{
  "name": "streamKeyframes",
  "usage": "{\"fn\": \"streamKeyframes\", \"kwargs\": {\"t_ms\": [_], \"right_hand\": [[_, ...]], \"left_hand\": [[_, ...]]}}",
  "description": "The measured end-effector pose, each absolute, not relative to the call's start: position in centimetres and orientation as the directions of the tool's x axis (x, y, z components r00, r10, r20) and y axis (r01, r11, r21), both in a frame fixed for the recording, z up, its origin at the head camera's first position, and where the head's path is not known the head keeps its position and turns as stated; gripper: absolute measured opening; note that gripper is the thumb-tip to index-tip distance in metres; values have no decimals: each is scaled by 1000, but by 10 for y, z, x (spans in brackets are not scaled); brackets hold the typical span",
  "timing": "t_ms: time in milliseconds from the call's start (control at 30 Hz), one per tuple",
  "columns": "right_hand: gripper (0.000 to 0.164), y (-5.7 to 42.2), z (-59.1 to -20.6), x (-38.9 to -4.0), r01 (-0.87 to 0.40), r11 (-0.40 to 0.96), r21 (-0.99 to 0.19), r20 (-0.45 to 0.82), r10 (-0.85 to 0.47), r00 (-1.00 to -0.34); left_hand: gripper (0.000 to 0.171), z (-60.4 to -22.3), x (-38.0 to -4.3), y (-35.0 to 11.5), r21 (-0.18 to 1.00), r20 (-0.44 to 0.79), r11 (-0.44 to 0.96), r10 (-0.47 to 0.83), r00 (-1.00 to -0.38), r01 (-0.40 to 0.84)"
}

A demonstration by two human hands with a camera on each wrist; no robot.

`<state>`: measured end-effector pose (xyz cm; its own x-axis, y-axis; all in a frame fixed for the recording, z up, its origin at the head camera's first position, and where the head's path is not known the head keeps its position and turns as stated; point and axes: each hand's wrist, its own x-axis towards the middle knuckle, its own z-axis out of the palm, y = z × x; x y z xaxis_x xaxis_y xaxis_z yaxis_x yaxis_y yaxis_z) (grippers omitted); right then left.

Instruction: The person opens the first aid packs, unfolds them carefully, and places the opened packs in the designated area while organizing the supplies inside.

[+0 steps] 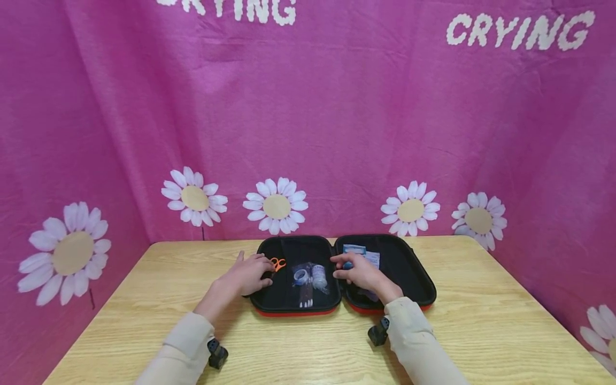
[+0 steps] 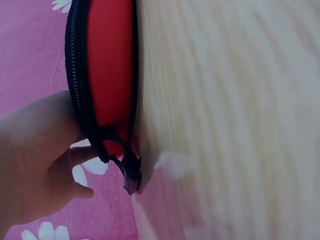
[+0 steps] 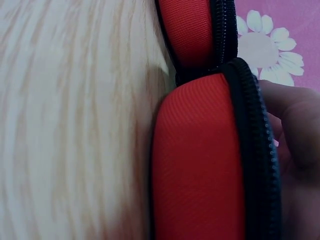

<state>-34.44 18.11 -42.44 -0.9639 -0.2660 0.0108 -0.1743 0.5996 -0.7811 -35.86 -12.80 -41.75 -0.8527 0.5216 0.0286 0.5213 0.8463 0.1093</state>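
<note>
A black-lined zip case (image 1: 332, 307) with a red shell lies unfolded on the table, both halves facing up. My left hand (image 1: 247, 274) reaches over the left half's outer side, fingers loosely bent beside orange-handled scissors (image 1: 278, 263). In the left wrist view its fingers pass behind the zipper edge (image 2: 76, 65). The left half also holds a blue-and-white tape roll (image 1: 301, 276) and a bagged white roll (image 1: 319, 278). Over the right half, my right hand (image 1: 361, 272) has its fingers extended toward the hinge. Close under them shows a small blue item (image 1: 348, 265), partly hidden.
Flat printed packets (image 1: 372, 259) lie in the right half, with a blue-and-white packet (image 1: 354, 249) behind them. The wooden table (image 1: 486, 310) ends at a pink curtain (image 1: 337, 133) with daisies. A zipper pull (image 2: 131, 170) hangs at the case's left corner.
</note>
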Motion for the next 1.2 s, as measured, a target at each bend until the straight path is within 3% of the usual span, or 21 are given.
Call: {"fn": "streamKeyframes", "kwargs": {"t_ms": [333, 767, 1000, 1200], "right_hand": [[41, 183, -427, -345, -173, 584, -793, 11, -270, -963], [42, 180, -424, -345, -160, 594, -789, -2, -263, -965], [42, 181, -424, -344, -156, 604, -782, -10, -262, -965], [42, 182, -425, -345, -141, 599, -789, -15, -248, -969]], "left_hand": [[34, -418, -360, -114, 81, 31, 827, 556, -831, 556], [35, -416, -361, -109, 168, 3, 789, 599, -801, 591], [41, -413, -364, -116, 154, -22, 836, 536, -844, 526], [36, -414, -366, -114, 132, -49, 833, 547, -836, 538]]}}
